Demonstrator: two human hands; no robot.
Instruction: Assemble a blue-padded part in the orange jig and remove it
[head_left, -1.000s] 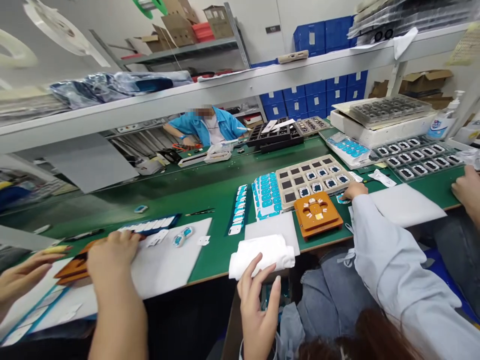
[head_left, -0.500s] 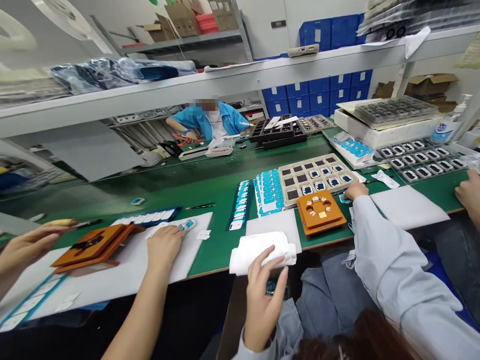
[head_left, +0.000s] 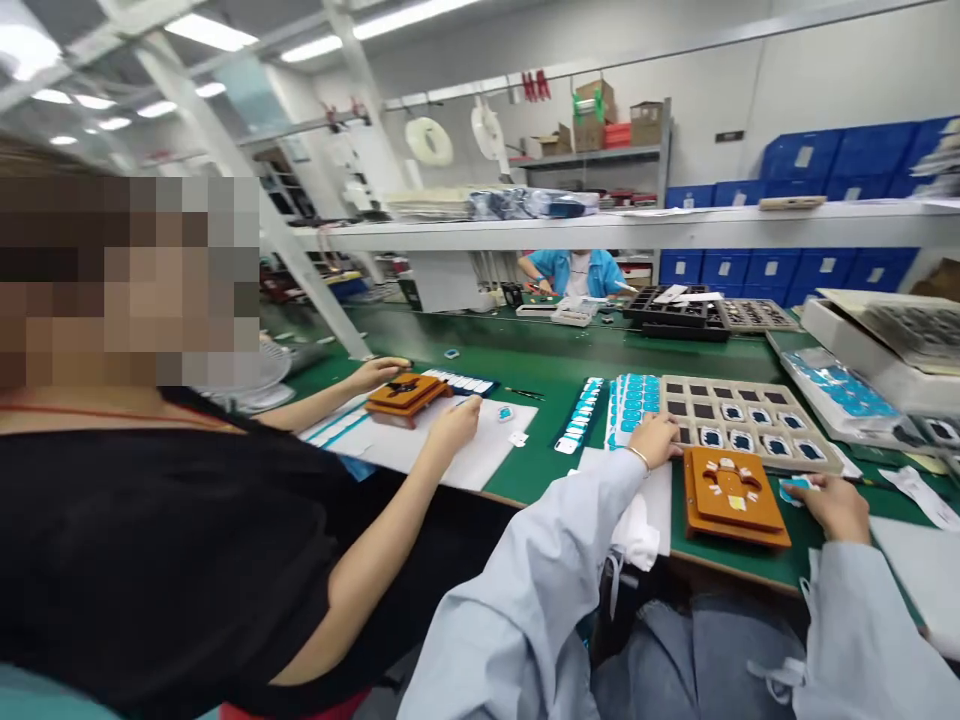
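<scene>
My left hand point(head_left: 654, 440), in a light blue sleeve with a bracelet at the wrist, is at the near left corner of the beige compartment tray point(head_left: 814, 458). Its fingers are bent together over the corner compartment; what they hold, if anything, is hidden. Dark squares and white-framed dark pieces sit in the tray. My right hand point(head_left: 838, 508) pinches a small blue-and-white piece point(head_left: 795, 488) low over the green bench. Between my hands stands an orange fixture block point(head_left: 731, 495) with a rounded recess and small white pads. A crumpled white cloth point(head_left: 637, 535) hangs at the bench edge below my left forearm.
Sheets of blue stickers point(head_left: 636, 405) lie left of the tray. On the left, a co-worker in black works at another orange fixture point(head_left: 409, 395). Tweezers point(head_left: 525, 393) lie between us. A shelf bar point(head_left: 637, 230) crosses above the bench; another person sits opposite.
My left hand has gone from open above the white cloth to the tray's corner. My right hand stays right of the fixture with the piece. The view has swung left, showing more of the co-worker.
</scene>
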